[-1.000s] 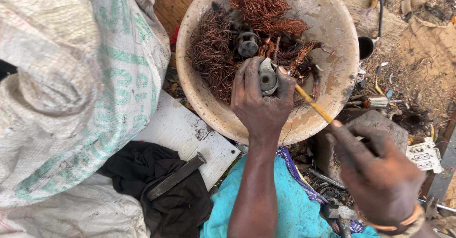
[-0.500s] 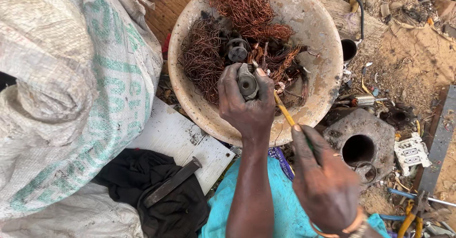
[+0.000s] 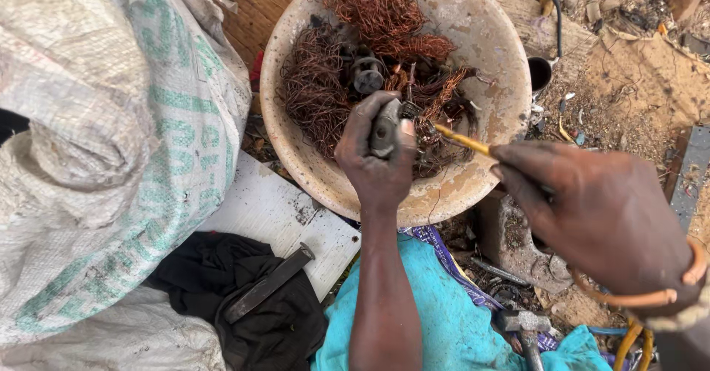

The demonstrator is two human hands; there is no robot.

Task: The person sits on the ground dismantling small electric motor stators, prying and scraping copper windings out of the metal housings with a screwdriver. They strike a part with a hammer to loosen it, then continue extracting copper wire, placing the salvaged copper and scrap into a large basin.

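Observation:
My left hand (image 3: 377, 156) grips a small dark metal motor part (image 3: 386, 127) over a wide beige bowl (image 3: 481, 38). The bowl holds tangled copper wire (image 3: 318, 90) and another dark round motor piece (image 3: 367, 75). My right hand (image 3: 599, 216) holds a thin yellow-handled tool (image 3: 462, 140), its tip against the part in my left hand. An orange band circles my right wrist.
A big white woven sack (image 3: 96, 142) fills the left. A white board (image 3: 281, 216), black cloth (image 3: 222, 297) with a flat metal bar (image 3: 270, 282), and turquoise cloth (image 3: 444, 319) lie below the bowl. A hammer head (image 3: 525, 323) and scrap lie on sandy ground at right.
My right hand has moved up and to the right, closer to the camera. The view has shifted so the bowl sits more central. My left hand keeps its hold on the part.

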